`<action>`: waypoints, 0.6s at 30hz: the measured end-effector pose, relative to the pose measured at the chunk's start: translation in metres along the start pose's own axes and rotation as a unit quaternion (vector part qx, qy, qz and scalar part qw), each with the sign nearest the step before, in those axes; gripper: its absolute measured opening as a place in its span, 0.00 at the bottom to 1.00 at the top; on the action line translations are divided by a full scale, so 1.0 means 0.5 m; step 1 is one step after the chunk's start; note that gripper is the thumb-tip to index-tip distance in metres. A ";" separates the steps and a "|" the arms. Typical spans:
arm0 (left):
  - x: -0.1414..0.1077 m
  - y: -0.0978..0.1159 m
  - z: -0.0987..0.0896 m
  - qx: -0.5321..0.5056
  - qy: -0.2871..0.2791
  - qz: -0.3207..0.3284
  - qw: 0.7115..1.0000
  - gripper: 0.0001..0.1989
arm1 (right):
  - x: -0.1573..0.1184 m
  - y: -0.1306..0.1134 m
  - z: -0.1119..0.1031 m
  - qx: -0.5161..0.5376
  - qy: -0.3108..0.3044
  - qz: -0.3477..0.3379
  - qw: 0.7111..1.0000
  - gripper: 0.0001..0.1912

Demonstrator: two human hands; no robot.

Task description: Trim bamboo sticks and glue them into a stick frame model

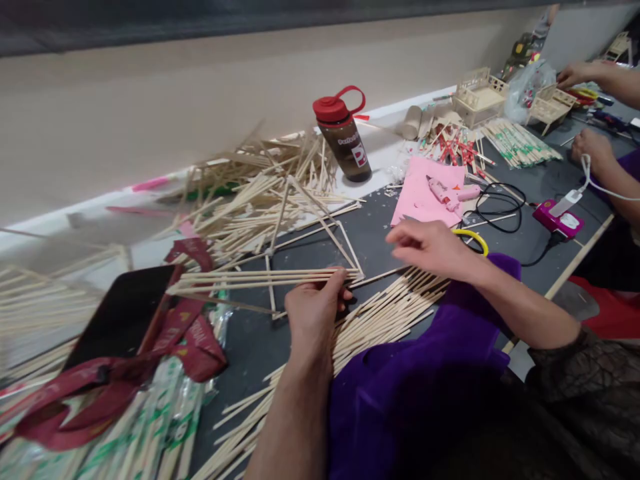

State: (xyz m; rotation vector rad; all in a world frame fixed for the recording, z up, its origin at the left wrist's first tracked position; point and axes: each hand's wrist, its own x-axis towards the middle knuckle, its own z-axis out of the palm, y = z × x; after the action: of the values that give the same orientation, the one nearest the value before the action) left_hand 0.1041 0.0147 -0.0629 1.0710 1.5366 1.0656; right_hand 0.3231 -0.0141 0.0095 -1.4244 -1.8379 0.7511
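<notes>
My left hand [320, 300] is closed around one end of a flat frame of thin wooden sticks [260, 277], which are joined side by side and point left. Behind it on the dark table stands a larger open stick frame [270, 283]. My right hand [425, 247] hovers to the right, slightly blurred, its fingers loosely bent and apart with nothing visible in them. Under its wrist shows a yellow loop handle [475, 240], apparently of scissors. Just beyond lies a pink glue gun [450, 193] on pink paper [413, 183]. Loose sticks [385, 310] lie below both hands.
A red-capped bottle [347, 143] stands by the wall beside a heap of sticks [260, 193]. At left lie a phone [120, 313], a maroon lanyard [195, 340] and wrapped chopsticks [165, 407]. A magenta power adapter [560, 220] and another person's hands [593, 147] are at right.
</notes>
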 end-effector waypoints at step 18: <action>-0.006 0.011 0.002 0.001 -0.009 0.000 1.000 0.17 | 0.017 0.213 -0.180 -0.375 0.116 0.143 0.909 0.20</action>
State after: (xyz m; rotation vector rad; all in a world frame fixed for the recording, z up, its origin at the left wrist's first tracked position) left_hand 0.1063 0.0131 -0.0568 1.0787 1.5232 1.0512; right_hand 0.4550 0.0218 -0.0187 -2.1892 -1.8225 -0.0505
